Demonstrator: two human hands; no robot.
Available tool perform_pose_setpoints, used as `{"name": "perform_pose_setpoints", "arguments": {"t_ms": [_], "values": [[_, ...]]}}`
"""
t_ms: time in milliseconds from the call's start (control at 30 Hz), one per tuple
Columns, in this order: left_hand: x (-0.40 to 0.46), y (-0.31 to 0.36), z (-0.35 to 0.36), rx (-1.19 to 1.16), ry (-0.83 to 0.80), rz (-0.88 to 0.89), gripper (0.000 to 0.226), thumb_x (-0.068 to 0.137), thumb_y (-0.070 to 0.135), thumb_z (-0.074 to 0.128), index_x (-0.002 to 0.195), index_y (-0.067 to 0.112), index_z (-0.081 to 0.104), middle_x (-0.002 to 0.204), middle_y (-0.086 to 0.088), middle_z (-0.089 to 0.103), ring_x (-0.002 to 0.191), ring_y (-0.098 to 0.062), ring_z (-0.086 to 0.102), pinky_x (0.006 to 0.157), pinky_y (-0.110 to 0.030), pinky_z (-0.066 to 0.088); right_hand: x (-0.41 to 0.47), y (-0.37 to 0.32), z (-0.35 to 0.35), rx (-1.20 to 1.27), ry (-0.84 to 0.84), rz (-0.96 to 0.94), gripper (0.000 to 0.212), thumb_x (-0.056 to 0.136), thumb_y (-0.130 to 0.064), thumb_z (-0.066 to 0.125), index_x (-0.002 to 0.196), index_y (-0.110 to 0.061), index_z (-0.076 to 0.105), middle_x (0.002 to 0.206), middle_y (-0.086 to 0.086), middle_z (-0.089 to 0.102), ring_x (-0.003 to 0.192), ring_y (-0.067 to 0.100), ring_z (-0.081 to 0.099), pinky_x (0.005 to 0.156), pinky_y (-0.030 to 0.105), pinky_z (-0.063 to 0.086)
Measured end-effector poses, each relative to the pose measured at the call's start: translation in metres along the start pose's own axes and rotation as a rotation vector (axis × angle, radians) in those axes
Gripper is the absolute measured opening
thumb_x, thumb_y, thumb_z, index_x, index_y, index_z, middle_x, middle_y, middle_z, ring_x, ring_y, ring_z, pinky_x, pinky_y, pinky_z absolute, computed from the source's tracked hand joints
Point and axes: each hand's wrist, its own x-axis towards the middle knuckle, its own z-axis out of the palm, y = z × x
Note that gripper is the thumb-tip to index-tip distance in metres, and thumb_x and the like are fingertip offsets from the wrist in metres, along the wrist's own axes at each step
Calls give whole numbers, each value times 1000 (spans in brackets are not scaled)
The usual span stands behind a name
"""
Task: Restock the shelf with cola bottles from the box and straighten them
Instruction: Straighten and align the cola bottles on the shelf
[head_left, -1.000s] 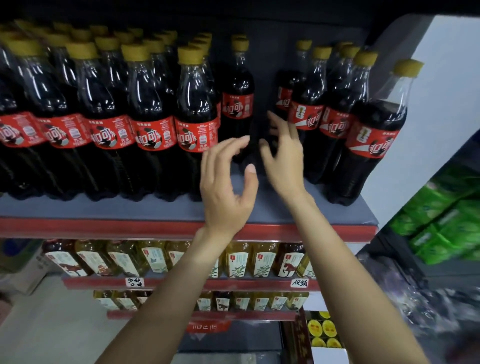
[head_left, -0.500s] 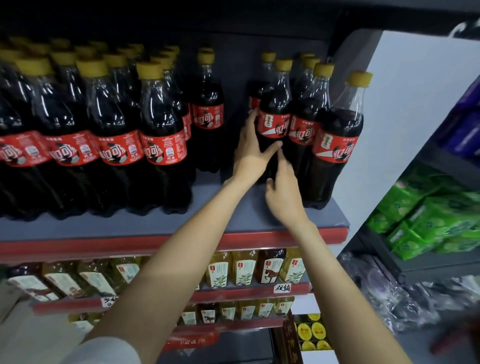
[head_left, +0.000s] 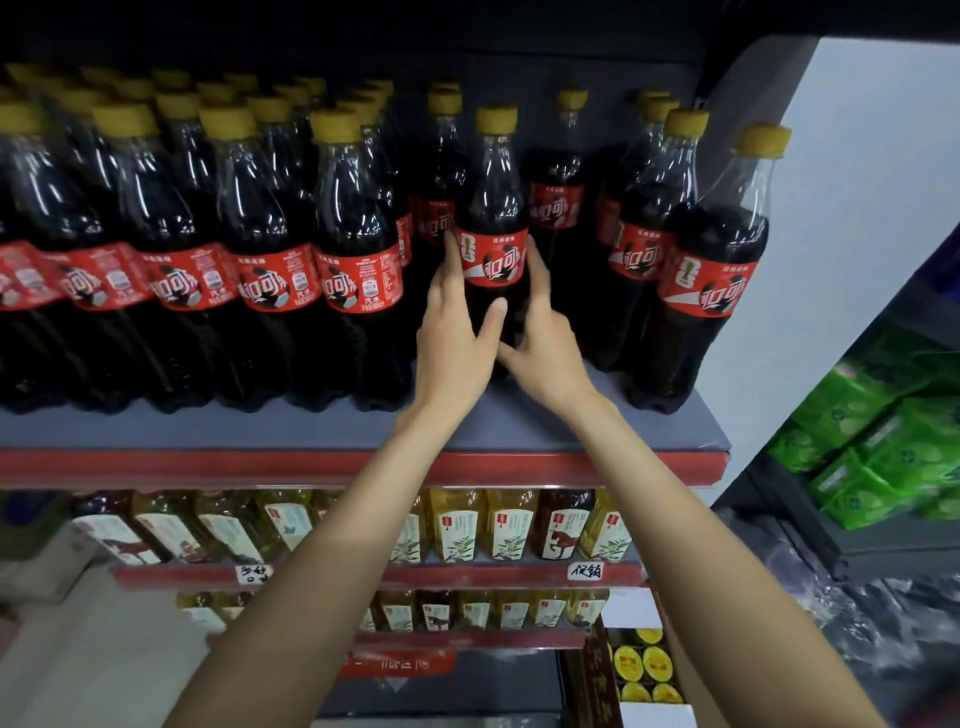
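Both hands hold one cola bottle (head_left: 493, 208) with a yellow cap and red label, standing upright in the gap on the grey top shelf (head_left: 311, 431). My left hand (head_left: 454, 332) wraps its left side, thumb across the front. My right hand (head_left: 545, 338) grips its right side from behind. Several rows of the same bottles (head_left: 208, 234) fill the shelf to the left. More bottles (head_left: 706, 260) stand at the right end. The box is out of view.
A white side panel (head_left: 857, 208) closes the shelf on the right. Lower shelves carry yellow and dark drink bottles (head_left: 509, 525). Green packets (head_left: 883, 441) sit on a neighbouring rack at the right.
Both hands went from open and reaching to gripping one bottle from the right group. That bottle now stands further left and forward in the gap. My view shifted closer.
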Motion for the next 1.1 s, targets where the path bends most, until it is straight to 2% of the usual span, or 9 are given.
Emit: {"name": "perform_pose_setpoints", "arguments": {"t_ms": [100, 167, 300, 400, 567, 700, 833, 967, 1100], "values": [[-10, -1, -6, -61, 47, -41, 66, 97, 18, 52, 153, 17, 16, 157, -4, 22, 133, 7, 28, 94, 2, 29, 4, -8, 14, 20, 14, 5, 100, 82, -14, 68, 153, -27, -1, 86, 10, 67, 62, 26, 61, 62, 33, 47], [-14, -4, -10, -88, 58, -51, 60, 98, 16, 50, 151, 17, 21, 157, -3, 22, 115, 29, 25, 84, 8, 26, 8, -11, 21, 20, 30, 2, 102, 81, -16, 71, 153, -29, 1, 96, 16, 70, 71, 32, 66, 66, 40, 53], [-20, -3, -16, -98, 43, -97, 57, 100, 21, 47, 151, 22, 21, 159, -1, 19, 122, 25, 23, 97, -4, 25, 16, -13, 31, 6, 51, -18, 101, 79, -21, 74, 153, -29, 5, 94, 13, 69, 70, 32, 65, 61, 36, 50], [-21, -1, -16, -141, 23, -171, 56, 101, 26, 45, 151, 23, 21, 160, -2, 17, 140, -6, 26, 109, -20, 26, 22, -13, 37, -41, 56, 5, 102, 78, -28, 75, 152, -31, 5, 92, 13, 66, 67, 29, 61, 59, 32, 42], [-20, 1, -18, -163, -11, -203, 54, 102, 29, 40, 151, 23, 18, 160, 0, 14, 137, 0, 19, 95, -1, 17, 23, -9, 28, 41, -45, -46, 99, 81, -21, 75, 153, -27, 7, 99, 8, 61, 78, 22, 60, 63, 21, 42], [-27, 7, -16, -266, 47, -172, 51, 100, 25, 45, 148, 21, 29, 156, 0, 24, 143, -12, 22, 117, -33, 23, 3, -15, 2, 13, -5, -102, 63, 89, -8, 64, 145, -16, 38, 123, 9, 60, 112, 17, 59, 95, 31, 49], [-39, 17, -12, -330, 172, 23, 38, 92, 15, 50, 130, 19, 48, 128, 5, 52, 120, -6, 49, 102, -28, 42, -45, -15, -27, 68, 263, -150, 27, 95, -5, 54, 119, -11, 64, 109, -1, 67, 103, 6, 63, 90, 23, 50], [-39, 26, 10, -373, -53, 76, 29, 93, 8, 55, 121, 15, 53, 101, 7, 66, 98, -2, 61, 90, -17, 46, -81, 4, -51, 50, 610, -73, 24, 93, -3, 51, 108, -9, 68, 99, -3, 68, 94, 6, 65, 83, 25, 52], [-35, 43, 42, -400, -417, -24, 43, 95, 12, 55, 136, 19, 46, 123, 1, 60, 104, -2, 58, 86, -6, 43, -82, 28, -83, 1, 660, 102, 46, 86, -6, 53, 131, -13, 50, 124, -3, 51, 116, 15, 51, 99, 36, 45]]}}
